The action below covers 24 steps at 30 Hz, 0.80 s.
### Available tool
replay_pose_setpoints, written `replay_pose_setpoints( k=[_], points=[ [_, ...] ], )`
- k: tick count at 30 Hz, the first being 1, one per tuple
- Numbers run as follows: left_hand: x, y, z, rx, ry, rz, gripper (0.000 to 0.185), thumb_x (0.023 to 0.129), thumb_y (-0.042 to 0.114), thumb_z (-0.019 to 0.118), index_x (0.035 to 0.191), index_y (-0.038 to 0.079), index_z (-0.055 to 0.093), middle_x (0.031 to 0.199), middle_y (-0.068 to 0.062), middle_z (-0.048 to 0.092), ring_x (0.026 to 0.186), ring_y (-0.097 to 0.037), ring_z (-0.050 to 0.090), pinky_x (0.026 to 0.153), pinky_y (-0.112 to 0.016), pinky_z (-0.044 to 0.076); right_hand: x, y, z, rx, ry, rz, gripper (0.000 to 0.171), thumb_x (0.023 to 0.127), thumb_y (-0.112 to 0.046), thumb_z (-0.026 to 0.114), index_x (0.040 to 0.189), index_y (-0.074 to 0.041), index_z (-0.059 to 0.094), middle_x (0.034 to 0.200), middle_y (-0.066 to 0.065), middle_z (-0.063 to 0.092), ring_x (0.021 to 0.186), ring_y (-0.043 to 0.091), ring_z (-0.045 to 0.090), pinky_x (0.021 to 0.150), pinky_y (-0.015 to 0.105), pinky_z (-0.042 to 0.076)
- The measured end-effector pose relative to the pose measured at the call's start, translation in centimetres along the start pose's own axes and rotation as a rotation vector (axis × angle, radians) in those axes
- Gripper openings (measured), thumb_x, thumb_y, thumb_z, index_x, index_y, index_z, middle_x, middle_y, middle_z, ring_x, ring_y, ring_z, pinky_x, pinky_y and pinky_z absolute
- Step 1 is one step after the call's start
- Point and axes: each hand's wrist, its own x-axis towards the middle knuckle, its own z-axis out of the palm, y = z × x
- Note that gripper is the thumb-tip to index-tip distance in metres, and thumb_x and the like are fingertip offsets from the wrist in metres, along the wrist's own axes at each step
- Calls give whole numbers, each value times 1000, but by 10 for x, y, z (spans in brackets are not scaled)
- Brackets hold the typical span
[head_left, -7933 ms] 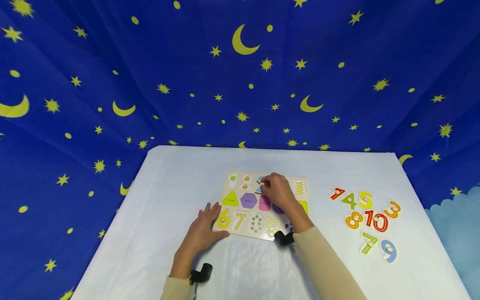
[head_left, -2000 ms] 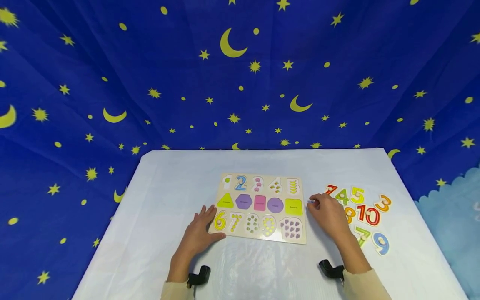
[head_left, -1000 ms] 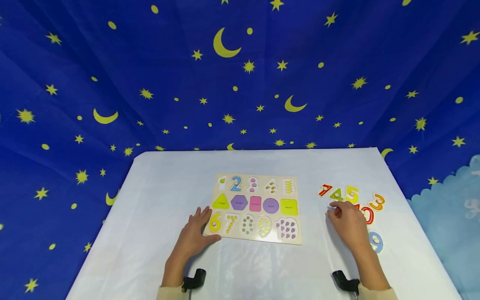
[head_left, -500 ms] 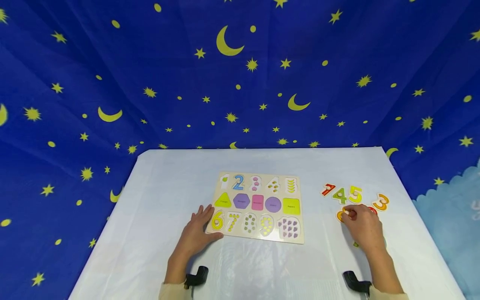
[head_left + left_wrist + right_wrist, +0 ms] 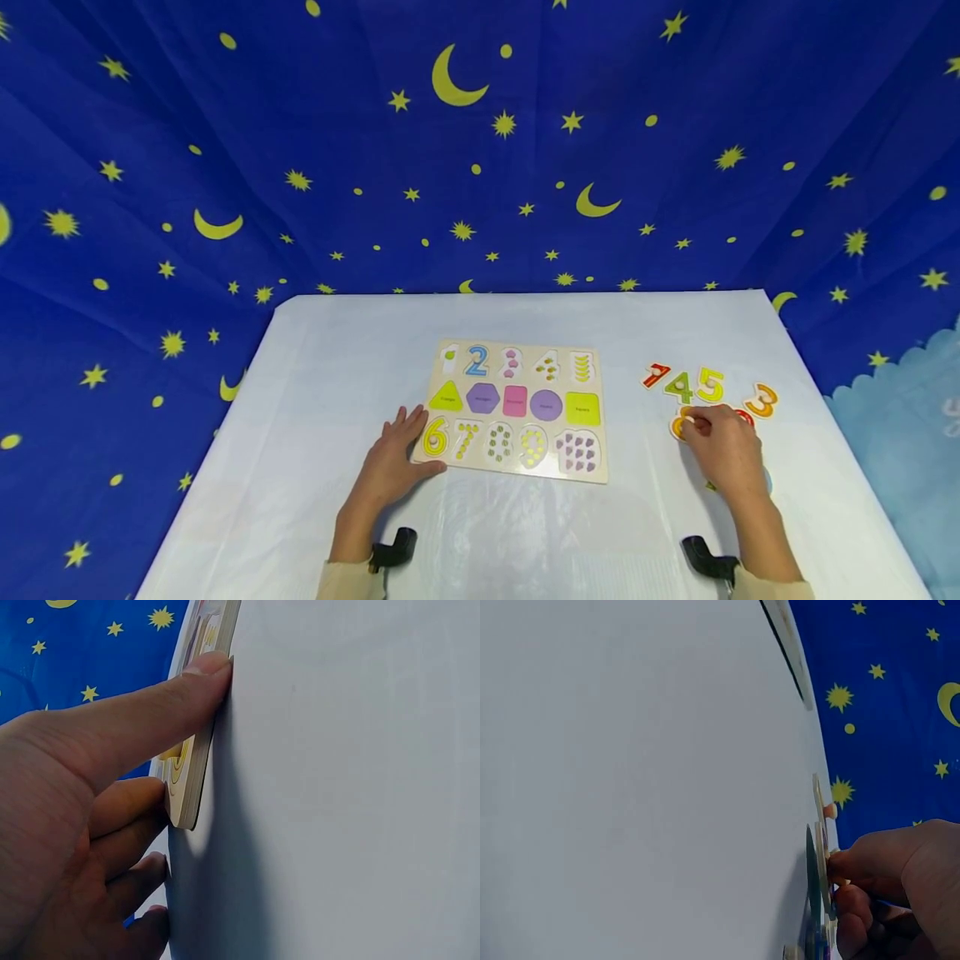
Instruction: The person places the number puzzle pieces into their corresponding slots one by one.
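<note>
right of puzzle board (image 5: 517, 412), right hand (image 5: 723, 450) pinching orange 8 (image 5: 679, 427), left hand (image 5: 393, 462) flat

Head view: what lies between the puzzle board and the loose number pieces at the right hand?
Only bare white table separates the puzzle board from the loose number pieces where the right hand works.

bare cloth between puzzle board (image 5: 517, 412) and loose numbers (image 5: 708, 387), passable
</note>
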Motion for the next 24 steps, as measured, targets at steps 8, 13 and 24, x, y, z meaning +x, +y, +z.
replay_pose_setpoints(
  k=[8,13,24],
  points=[
    [1,-1,1,-2,-9,-6,94,73,38,83,149,10,35,154,-5,29,144,-28,13,112,-58,15,3,-9,6,6,17,-41,20,81,-9,67,95,3,72,82,11,60,72,26,53,60,37,39],
    [3,0,1,3,-8,0,95,73,39,83,149,10,35,154,-5,29,144,-27,13,113,-55,15,3,-14,13,30,42,-87,16,80,-9,68,92,1,73,79,8,59,70,24,53,61,37,39],
    [2,1,0,7,-17,-10,95,72,39,84,149,11,35,155,-4,28,144,-30,12,110,-61,17,-1,-19,22,67,43,-142,13,79,-8,71,90,-1,74,76,4,58,65,19,52,56,35,42]
  ],
)
